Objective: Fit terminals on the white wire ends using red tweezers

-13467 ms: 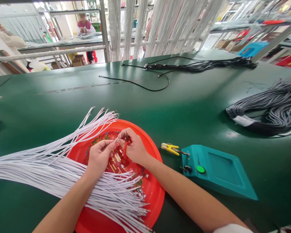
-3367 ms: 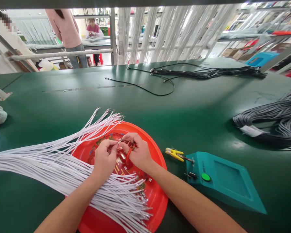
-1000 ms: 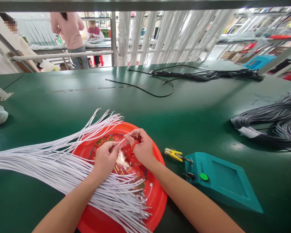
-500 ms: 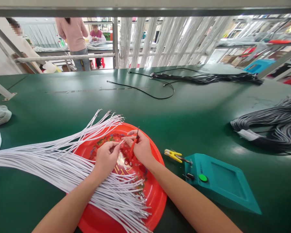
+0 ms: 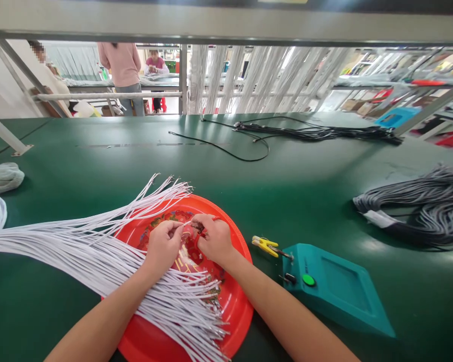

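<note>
Over a red tray, my left hand is closed, thumb and finger pinching the end of one white cable. Just right of it, my right hand wraps round small red-handled scissors. Their blades are mostly hidden by the fingers and lie close to that cable end. A thick bundle of white cables runs in from the left, under my left forearm and across the tray. Its lower ends fan out on the tray, and another group of ends rests at the upper rim.
A teal device with a green button and a yellow clip stands right of the tray. Black cables lie at the back; a grey cable coil lies far right. A shelf beam crosses overhead. People work beyond the table.
My right hand has turned the scissors from pointing upward to the cable end, its fingers now closing round the handles. The left hand keeps its pinch. The whole view has shifted slightly.
</note>
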### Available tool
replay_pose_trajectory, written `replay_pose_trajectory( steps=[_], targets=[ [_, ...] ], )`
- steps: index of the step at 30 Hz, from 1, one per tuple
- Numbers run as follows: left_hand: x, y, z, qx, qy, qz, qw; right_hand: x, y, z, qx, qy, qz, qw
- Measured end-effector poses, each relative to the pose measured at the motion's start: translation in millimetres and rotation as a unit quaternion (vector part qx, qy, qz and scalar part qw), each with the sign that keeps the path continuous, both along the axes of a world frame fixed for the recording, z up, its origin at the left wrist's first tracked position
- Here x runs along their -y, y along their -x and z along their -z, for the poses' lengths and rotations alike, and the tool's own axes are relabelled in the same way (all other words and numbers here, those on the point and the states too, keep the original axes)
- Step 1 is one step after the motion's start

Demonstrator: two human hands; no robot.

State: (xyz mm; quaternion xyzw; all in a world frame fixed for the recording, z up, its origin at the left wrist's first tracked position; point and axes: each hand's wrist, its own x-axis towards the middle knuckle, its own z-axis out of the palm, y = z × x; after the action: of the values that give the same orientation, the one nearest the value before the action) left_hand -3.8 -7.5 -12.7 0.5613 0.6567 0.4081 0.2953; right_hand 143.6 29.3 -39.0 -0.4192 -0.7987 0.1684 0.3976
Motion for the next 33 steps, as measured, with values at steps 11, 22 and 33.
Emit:
replay_pose_trajectory(
  steps=[11,22,33],
  targets=[
    [-12,5,-28.6,-0.05,-0.035,-0.007,0.998,-6,4,-9.3,-0.222,0.115,0.068,0.966],
    [-98,24,-25.7,-0.288,-0.099,-0.011,0.953,-13,4,-9.4,-0.287,0.159,0.074,0.942],
    [-7,43,-22.6,-0.365,-0.003,0.208,0.907,-21,3,-8.2,-0.387,0.218,0.056,0.894]
  ],
)
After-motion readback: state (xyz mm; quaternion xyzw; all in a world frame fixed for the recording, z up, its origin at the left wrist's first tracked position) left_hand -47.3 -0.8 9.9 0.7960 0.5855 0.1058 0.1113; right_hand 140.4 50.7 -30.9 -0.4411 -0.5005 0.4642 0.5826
